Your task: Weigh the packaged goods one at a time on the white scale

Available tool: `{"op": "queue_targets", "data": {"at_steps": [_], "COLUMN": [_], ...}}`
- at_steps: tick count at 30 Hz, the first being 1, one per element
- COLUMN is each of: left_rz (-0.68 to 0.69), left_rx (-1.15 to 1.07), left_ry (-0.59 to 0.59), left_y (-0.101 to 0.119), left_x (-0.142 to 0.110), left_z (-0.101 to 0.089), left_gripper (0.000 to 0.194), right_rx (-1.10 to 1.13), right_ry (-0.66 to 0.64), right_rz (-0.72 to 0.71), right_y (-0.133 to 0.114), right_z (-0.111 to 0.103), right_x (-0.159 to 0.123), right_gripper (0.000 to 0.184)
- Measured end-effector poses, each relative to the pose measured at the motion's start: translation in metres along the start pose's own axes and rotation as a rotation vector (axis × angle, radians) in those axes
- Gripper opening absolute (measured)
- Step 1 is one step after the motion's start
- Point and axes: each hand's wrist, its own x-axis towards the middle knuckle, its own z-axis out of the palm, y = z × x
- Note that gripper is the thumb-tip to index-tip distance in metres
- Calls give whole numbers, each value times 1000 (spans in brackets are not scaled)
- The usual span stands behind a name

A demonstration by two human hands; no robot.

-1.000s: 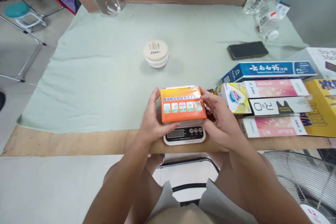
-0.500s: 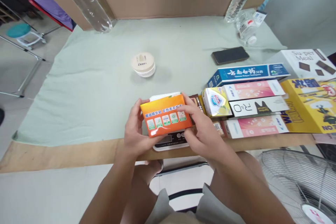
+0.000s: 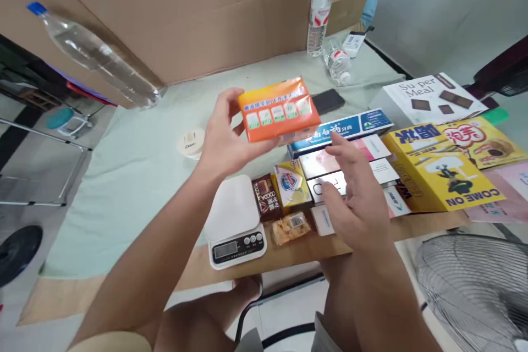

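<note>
My left hand [image 3: 226,132] grips an orange soap pack [image 3: 278,111] by its left end, lifted above the table. My right hand [image 3: 357,192] holds nothing, its fingers apart, over the row of boxes. Under it lie a pink-and-white box [image 3: 325,159] and a white box [image 3: 322,190], partly hidden. Beyond them is a blue toothpaste box [image 3: 350,127], partly covered by the soap pack. A white kitchen scale [image 3: 233,209] sits bare at the table's front edge. Beside it are a brown cocoa packet [image 3: 267,198], a yellow soap box [image 3: 292,182] and a small clear-wrapped snack [image 3: 291,227].
A Dove tub [image 3: 190,142] stands behind my left forearm. Yellow snack boxes [image 3: 445,170] and a white Super Meal box [image 3: 433,98] are at right. Water bottles [image 3: 319,16] and a phone [image 3: 329,100] lie further back. A fan [image 3: 474,286] stands at lower right.
The soap pack has been raised off the scale, up and to the right, in my left hand. My right hand has let go of it and moved right. The view has turned rightward.
</note>
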Motion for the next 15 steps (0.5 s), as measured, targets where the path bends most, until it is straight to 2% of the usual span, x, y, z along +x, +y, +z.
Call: {"op": "queue_targets", "data": {"at_steps": [3,6,11,15], "left_rz": [-45,-93,-233,-280], "left_rx": [4,29,-11,-13], "left_ry": [-76,-122,-230,-322], "left_y": [-6,-16,-40,-55], "left_x": [59,97,119,118], "left_z": [38,74,120,141], "left_gripper": [88,86,85,90], "right_rx": [-226,-364,-406,-388], "right_ry": [79,41,-3,-4], "right_rz": [57,84,152,179], "right_y": [10,16,26,29], "right_z": [-10,-11,-8,-5], "right_x": [6,8,12,15], "right_gripper": [44,43,41,42]}}
